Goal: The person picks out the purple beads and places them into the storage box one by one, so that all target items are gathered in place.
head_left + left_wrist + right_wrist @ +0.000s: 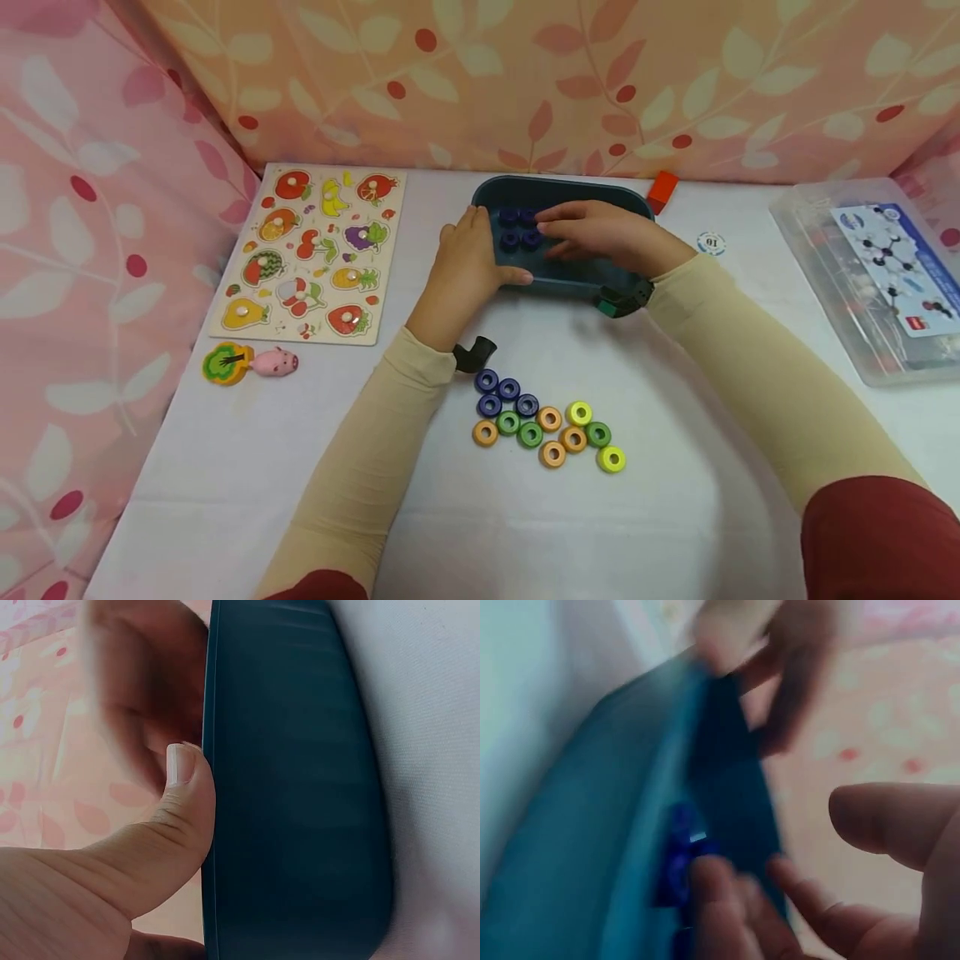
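A dark teal tray stands at the back of the table with several dark blue rings in its left half. My left hand grips the tray's left end. Its thumb lies over the near rim in the left wrist view. Over the inside of the tray is my right hand, fingertips beside the blue rings and the thumb apart from them. I see nothing held in it; the right wrist view is blurred. On the cloth in front lie more blue, green, orange and yellow rings.
A fruit puzzle board lies at the left, with a tree piece and a pink pig figure before it. A red block is behind the tray's right corner. At the right sits a clear plastic box with a printed label.
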A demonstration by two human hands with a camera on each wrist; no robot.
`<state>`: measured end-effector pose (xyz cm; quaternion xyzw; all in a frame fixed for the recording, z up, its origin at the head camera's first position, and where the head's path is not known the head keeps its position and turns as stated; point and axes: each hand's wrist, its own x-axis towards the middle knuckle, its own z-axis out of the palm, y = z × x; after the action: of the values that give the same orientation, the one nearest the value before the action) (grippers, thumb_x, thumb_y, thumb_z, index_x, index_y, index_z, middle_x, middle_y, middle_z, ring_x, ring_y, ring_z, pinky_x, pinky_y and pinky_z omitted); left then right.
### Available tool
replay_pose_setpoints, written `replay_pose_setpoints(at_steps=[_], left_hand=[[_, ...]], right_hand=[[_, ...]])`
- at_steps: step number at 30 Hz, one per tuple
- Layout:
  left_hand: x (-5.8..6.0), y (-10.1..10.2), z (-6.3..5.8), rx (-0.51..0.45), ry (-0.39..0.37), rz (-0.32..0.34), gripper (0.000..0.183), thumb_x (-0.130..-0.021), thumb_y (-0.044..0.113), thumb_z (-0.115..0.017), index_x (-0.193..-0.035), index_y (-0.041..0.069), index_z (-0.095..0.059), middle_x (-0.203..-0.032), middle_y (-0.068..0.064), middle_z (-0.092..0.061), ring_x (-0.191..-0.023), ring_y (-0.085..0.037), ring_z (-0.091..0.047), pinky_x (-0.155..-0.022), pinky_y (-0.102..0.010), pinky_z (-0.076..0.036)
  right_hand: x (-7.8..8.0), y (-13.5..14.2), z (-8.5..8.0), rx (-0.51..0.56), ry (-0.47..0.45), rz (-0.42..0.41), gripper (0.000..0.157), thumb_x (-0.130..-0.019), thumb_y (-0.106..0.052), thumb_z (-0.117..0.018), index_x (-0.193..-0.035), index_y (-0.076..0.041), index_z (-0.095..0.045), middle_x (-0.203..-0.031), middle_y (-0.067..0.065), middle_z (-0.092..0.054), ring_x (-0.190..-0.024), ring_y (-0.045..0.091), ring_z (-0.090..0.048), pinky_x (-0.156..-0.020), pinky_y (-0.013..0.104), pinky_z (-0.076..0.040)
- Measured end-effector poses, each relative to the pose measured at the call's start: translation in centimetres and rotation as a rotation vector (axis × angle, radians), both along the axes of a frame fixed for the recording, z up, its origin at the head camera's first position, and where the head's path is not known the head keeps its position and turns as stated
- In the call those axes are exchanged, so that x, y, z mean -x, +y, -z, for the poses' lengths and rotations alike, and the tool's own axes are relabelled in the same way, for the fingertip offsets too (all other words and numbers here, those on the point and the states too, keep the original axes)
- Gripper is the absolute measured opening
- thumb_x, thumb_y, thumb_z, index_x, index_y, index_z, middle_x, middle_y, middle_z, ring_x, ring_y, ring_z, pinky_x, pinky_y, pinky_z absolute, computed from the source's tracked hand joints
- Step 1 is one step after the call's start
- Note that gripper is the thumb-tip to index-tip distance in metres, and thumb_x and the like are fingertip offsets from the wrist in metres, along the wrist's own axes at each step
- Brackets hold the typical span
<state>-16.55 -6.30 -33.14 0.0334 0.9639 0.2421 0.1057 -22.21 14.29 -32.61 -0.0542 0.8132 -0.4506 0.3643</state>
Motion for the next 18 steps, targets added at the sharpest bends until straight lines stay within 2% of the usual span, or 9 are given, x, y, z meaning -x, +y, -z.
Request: replay_pose_setpoints(at_steps=[4,7,9,14,18], left_hand=[[-0.2,-0.1,0.0,-0.007,0.001,0.001,0.117,-0.075,0.053,-0.083,-0.158,-0.002,-0.021,-0.166,-0.018,-0.021,-0.141,-0.038,-0.033,-0.12,-0.042,-0.029],[-0.3,-0.2,0.1,0.001,0.021,0.001,0.116,-0.075,0.053,-0.083,-0.157,-0.002,-0.022,-0.165,-0.018,-0.023,-0.14,-0.039,-0.034,-0.119,-0.041,-0.03],[-0.3,-0.2,0.1,0.003,0.025,-0.002,0.116,-0.075,0.053,-0.083,-0.157,-0.002,-0.022,-0.165,-0.018,-0.023,-0.14,-0.039,-0.034,-0.119,-0.041,-0.03],[-0.2,-0.2,0.1,-0.01,0.004,-0.001,0.116,-0.076,0.052,-0.084,-0.158,-0.001,-0.021,-0.166,-0.017,-0.021,-0.142,-0.038,-0.032,-0.12,-0.042,-0.028],[-0.1,-0.1,0.1,-0.019,0.007,0.002,0.116,-0.075,0.051,-0.084,-0.158,-0.001,-0.021,-0.167,-0.016,-0.021,-0.143,-0.038,-0.031,-0.12,-0.041,-0.027]], right_hand=[[-3.0,0.7,-2.0,0.002,0.101,-0.014,0.049,-0.103,-0.044,-0.053,-0.139,-0.012,-0.058,-0.144,0.009,-0.056,-0.12,0.031,-0.059,-0.108,0.045,-0.043],[-5.6,0.5,-2.2,-0.003,0.117,-0.083,0.04,-0.103,-0.039,-0.055,-0.129,-0.01,-0.066,-0.134,0.009,-0.064,-0.109,0.029,-0.061,-0.097,0.038,-0.048],[-7.2,0.0,-1.6,-0.005,0.106,-0.162,0.036,-0.102,-0.035,-0.058,-0.125,-0.01,-0.069,-0.126,0.009,-0.068,-0.103,0.027,-0.062,-0.091,0.035,-0.05],[-10.3,-1.9,1.3,-0.004,0.077,-0.355,0.028,-0.094,-0.028,-0.07,-0.118,-0.013,-0.073,-0.107,0.003,-0.074,-0.089,0.019,-0.062,-0.081,0.032,-0.05],[-12.1,-3.1,3.2,-0.036,0.107,-0.417,0.027,-0.085,-0.027,-0.08,-0.11,-0.02,-0.074,-0.096,-0.005,-0.072,-0.076,0.015,-0.059,-0.075,0.031,-0.048]])
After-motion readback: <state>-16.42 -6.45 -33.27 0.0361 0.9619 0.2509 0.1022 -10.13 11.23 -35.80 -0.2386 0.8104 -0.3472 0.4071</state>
